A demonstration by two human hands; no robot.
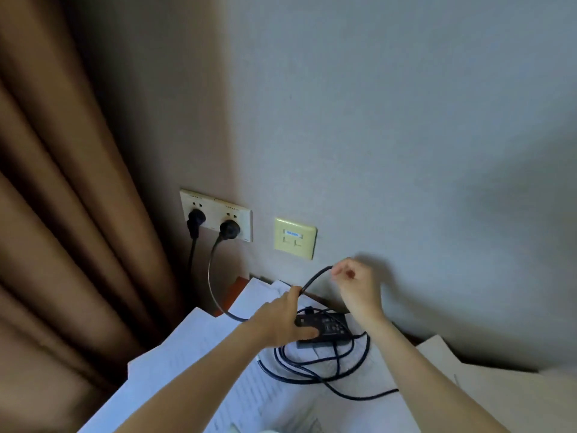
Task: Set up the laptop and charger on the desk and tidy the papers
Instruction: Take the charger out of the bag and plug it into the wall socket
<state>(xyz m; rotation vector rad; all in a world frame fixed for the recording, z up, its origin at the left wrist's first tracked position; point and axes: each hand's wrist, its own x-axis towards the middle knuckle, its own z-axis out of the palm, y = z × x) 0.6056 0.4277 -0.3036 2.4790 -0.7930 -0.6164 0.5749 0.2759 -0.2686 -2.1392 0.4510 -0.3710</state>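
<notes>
A black charger brick (331,329) lies on white papers (193,345) spread over the desk, with its black cable (315,367) coiled loosely in front of it. My left hand (284,320) and my right hand (352,282) both pinch a short raised stretch of cable between them, above the brick. A black plug (229,229) with a cable sits in the right wall socket (234,221), and that cable curves down behind my left hand. No laptop is in view.
A second black plug (196,217) fills the left socket. A cream data wall plate (295,238) is to the right of the sockets. A brown curtain (71,214) hangs at left. More papers (487,389) lie at right against the wall.
</notes>
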